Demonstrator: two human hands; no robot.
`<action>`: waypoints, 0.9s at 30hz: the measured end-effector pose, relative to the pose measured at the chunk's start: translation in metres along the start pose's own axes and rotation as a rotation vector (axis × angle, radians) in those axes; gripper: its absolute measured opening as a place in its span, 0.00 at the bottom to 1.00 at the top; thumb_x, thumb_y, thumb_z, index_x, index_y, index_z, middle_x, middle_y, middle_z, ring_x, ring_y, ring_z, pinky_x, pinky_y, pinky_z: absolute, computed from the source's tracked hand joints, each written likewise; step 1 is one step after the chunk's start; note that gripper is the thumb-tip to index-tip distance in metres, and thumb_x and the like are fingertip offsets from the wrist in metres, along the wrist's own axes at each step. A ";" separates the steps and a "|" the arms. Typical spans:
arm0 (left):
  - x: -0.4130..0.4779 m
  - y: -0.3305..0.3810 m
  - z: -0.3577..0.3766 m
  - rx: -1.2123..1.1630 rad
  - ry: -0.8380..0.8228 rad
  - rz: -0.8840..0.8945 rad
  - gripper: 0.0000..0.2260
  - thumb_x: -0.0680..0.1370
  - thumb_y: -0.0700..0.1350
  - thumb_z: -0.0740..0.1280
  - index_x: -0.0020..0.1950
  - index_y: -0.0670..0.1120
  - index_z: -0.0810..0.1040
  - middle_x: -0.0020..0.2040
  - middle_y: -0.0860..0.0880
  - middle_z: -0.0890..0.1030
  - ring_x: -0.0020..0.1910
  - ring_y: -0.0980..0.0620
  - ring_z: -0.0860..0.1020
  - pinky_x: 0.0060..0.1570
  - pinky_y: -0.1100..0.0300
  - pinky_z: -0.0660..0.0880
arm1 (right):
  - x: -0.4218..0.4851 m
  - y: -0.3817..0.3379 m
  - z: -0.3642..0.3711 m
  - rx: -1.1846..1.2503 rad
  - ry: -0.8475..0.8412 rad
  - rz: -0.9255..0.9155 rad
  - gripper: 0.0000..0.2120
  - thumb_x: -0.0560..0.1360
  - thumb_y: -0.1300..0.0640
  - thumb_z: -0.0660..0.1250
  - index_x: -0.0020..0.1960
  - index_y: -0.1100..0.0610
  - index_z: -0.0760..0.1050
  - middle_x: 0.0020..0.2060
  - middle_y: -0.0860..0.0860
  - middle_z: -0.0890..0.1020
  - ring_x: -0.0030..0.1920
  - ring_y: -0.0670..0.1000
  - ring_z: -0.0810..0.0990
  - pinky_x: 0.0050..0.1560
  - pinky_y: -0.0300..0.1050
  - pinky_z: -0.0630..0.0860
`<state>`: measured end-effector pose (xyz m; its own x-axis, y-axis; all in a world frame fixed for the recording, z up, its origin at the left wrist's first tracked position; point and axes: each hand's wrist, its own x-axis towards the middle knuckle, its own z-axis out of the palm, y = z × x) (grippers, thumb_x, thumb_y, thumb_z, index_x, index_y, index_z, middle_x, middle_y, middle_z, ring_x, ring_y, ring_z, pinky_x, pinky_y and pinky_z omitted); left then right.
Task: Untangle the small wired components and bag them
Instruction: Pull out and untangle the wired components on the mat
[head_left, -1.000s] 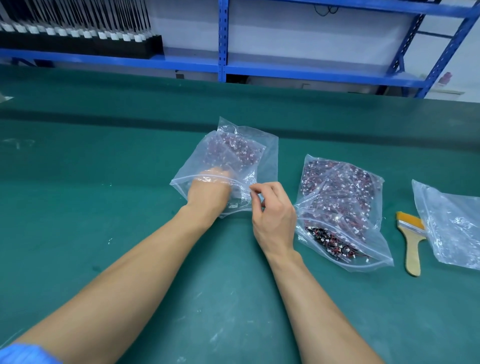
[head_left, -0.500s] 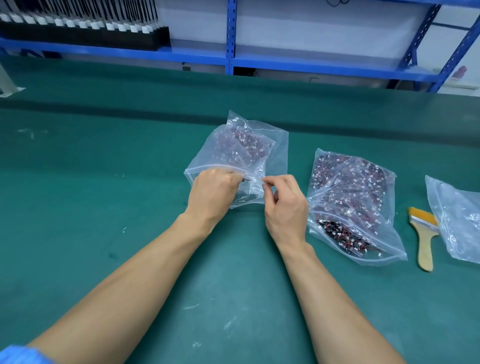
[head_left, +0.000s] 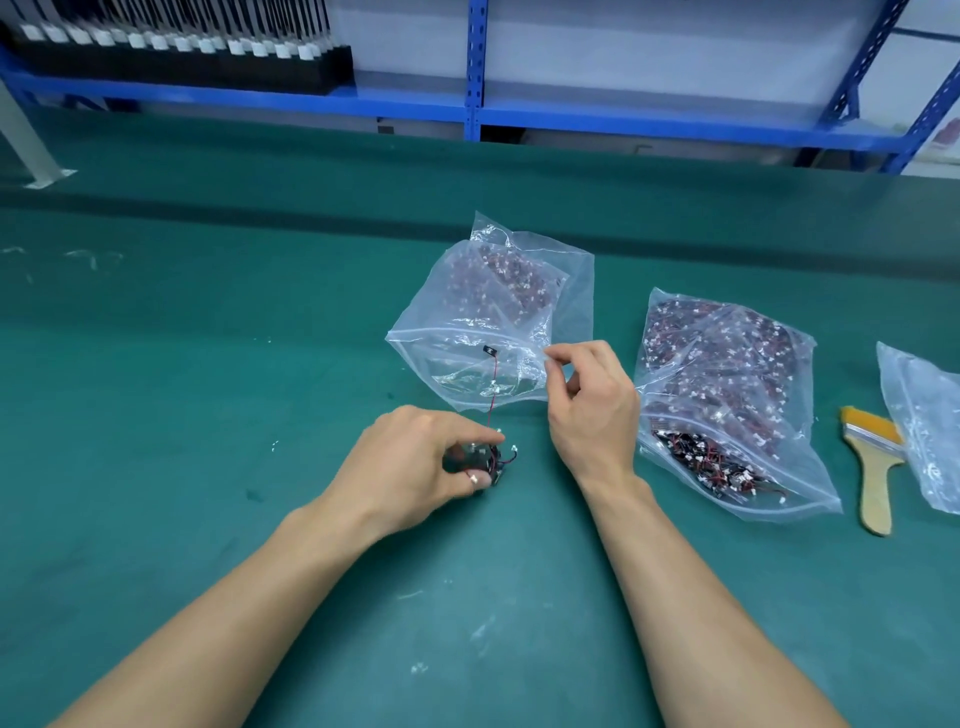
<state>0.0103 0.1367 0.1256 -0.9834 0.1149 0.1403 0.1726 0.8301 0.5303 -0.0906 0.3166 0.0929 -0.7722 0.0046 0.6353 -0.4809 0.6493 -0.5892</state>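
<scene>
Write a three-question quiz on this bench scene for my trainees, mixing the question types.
1. True or false: the left hand grips a clump of wired components.
2. The right hand pinches: A) a shelf post, B) the edge of the leftmost bag, C) the clump.
3. Fill in: a wooden-handled ___ lies on the green mat.
Key: 1 true; 2 B; 3 brush.

Bright, even light from above covers the green tabletop, leaving only faint, soft shadows beneath the forearms. Small white glints run along the creases of the clear plastic bag at centre. The left hand is slightly smeared by motion. Wide-angle distortion bows the blue shelving toward the corners, where detail turns soft.
</scene>
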 end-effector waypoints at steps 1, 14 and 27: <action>-0.002 0.000 -0.004 0.091 -0.060 -0.012 0.22 0.70 0.59 0.77 0.63 0.65 0.80 0.61 0.63 0.81 0.54 0.58 0.80 0.56 0.54 0.77 | 0.000 0.000 0.000 -0.002 -0.001 0.000 0.03 0.78 0.60 0.70 0.49 0.56 0.82 0.44 0.48 0.80 0.36 0.45 0.71 0.38 0.45 0.71; 0.034 0.017 -0.010 -0.035 0.129 0.006 0.09 0.75 0.53 0.74 0.37 0.51 0.83 0.47 0.56 0.84 0.42 0.58 0.80 0.50 0.55 0.76 | -0.002 -0.001 0.001 0.006 0.016 -0.015 0.04 0.77 0.61 0.70 0.49 0.54 0.82 0.44 0.47 0.80 0.34 0.43 0.69 0.36 0.43 0.70; 0.094 0.008 0.018 0.432 -0.039 -0.145 0.09 0.79 0.41 0.59 0.55 0.47 0.77 0.51 0.46 0.82 0.47 0.42 0.77 0.41 0.53 0.70 | -0.003 -0.002 0.001 0.016 0.000 -0.005 0.03 0.78 0.60 0.70 0.50 0.55 0.82 0.45 0.47 0.80 0.37 0.44 0.71 0.37 0.41 0.67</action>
<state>-0.0818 0.1640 0.1279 -0.9985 -0.0058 0.0547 0.0021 0.9896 0.1437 -0.0881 0.3146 0.0915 -0.7697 0.0012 0.6384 -0.4914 0.6372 -0.5937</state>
